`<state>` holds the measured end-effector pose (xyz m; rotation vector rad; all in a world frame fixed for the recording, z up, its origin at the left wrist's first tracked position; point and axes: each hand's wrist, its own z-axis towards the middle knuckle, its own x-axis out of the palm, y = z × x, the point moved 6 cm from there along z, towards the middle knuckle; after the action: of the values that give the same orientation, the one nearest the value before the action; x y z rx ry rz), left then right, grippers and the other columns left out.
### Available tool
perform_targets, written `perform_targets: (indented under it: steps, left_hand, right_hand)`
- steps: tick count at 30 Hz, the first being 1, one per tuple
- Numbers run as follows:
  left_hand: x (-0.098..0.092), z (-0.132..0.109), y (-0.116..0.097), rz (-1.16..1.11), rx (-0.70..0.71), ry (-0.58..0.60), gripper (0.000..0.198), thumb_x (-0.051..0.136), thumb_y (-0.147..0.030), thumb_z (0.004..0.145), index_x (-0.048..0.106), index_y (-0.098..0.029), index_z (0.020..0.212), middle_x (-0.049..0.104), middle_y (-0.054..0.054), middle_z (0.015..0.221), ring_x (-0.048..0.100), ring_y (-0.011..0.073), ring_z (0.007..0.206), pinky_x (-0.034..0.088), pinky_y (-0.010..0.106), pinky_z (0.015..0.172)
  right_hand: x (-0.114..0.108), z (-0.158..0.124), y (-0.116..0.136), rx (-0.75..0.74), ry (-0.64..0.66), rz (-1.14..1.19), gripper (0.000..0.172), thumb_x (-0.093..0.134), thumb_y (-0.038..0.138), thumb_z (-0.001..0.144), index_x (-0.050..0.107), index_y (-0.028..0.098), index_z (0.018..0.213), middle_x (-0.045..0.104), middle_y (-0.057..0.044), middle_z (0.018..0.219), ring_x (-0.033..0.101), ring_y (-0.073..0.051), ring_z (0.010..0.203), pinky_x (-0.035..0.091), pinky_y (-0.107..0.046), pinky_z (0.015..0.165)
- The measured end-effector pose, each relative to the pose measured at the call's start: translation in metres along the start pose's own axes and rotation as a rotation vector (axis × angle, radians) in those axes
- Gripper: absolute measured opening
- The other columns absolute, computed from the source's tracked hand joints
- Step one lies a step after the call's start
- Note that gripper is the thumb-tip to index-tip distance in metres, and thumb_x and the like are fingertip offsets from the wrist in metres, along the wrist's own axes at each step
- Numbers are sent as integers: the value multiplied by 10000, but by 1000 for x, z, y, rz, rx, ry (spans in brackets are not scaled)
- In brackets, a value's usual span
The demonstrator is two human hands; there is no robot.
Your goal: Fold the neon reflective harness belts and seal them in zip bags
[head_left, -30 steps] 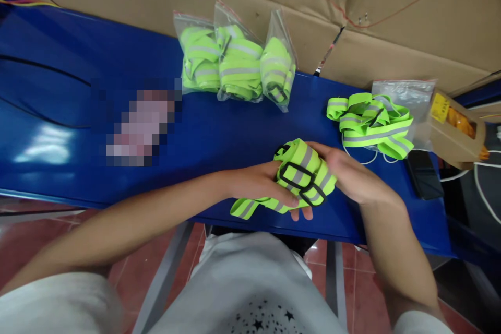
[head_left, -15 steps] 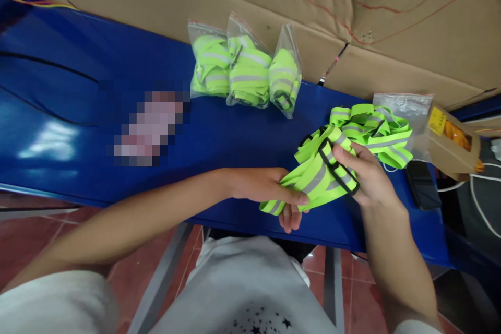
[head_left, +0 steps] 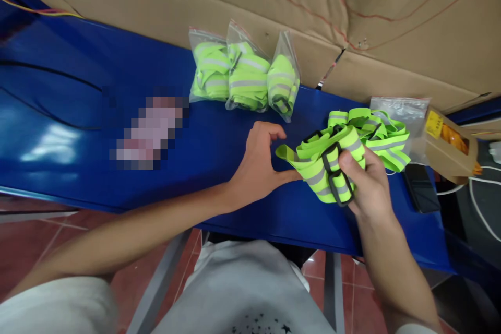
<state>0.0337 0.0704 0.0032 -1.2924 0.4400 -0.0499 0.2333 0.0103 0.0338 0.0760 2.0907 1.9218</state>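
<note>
My right hand (head_left: 370, 182) grips a folded bundle of neon-yellow reflective strap (head_left: 317, 172) with grey stripes and black plastic buckles, its thumb pressed on the front beside the buckles. To the left of the bundle, my left hand (head_left: 260, 167) is open, thumb and fingers spread in a C around the strap's loose left end. The thumb tip meets or overlaps the bundle's lower edge; I cannot tell whether it touches. Behind my right hand, a loose heap of the same reflective strap (head_left: 387, 138) lies on the blue table (head_left: 219, 141).
Three clear zip bags (head_left: 248, 81) of reflective strap stand against the cardboard wall (head_left: 156, 0). An unfilled-looking clear bag (head_left: 417, 120), a cardboard box (head_left: 450, 141) and a dark phone (head_left: 421, 188) lie at right. A pixelated patch and black cables (head_left: 50, 68) are at left.
My left hand has let go of the strap bundle, moved up and left, and spread its fingers. The bundle, still in my right hand, is turned and more compactly folded.
</note>
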Motion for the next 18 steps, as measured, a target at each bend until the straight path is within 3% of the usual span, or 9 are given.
perform_targets:
  steps: [3,6,9,11,14,17,18]
  left_hand:
    - [7,0,10,-137,-158,116,474,853,-363,755,438,-226,939,507,-37,863,467,131,743,392,265,681]
    - [19,1,16,-347,-294,273,301,752,-291,807,464,-205,826,538,-44,760,498,119,702,407,245,662]
    - [21,3,19,-531,-375,224,310,788,-288,755,519,-191,877,628,-20,825,589,140,781,478,247,729]
    - [21,3,20,-619,-433,186,368,811,-306,737,529,-199,947,664,-15,855,623,149,788,501,251,726]
    - [18,4,16,-571,-351,194,256,765,-267,767,560,-182,896,665,-15,825,627,148,772,503,242,710]
    - [17,5,7,-400,-173,288,71,663,-161,804,618,-153,858,667,-5,817,633,154,802,492,231,713]
    - [18,4,6,-373,-145,331,106,651,-134,802,641,-147,907,684,3,850,648,163,831,498,235,727]
  right_hand:
    - [2,-12,15,-229,-84,-242,416,774,564,858,744,262,1142,788,-56,1013,757,-296,908,635,-430,801]
    - [20,-23,22,-428,-20,-447,449,798,424,867,696,274,1279,777,-74,1176,761,-296,987,635,-423,878]
    - [41,-31,22,-630,85,-493,546,792,303,868,622,285,1387,735,-84,1302,725,-315,1148,597,-458,1007]
    - [48,-32,20,-682,123,-477,601,788,249,865,582,296,1428,718,-79,1335,691,-314,1223,569,-471,1057]
    - [48,-28,18,-695,121,-431,585,780,237,877,580,288,1424,725,-73,1307,701,-288,1177,584,-446,1011]
    - [41,-23,20,-689,92,-397,466,766,284,903,637,262,1349,742,-71,1197,700,-264,1085,580,-428,956]
    - [38,-21,21,-676,75,-405,426,764,309,908,660,254,1317,730,-78,1183,685,-267,1097,566,-437,972]
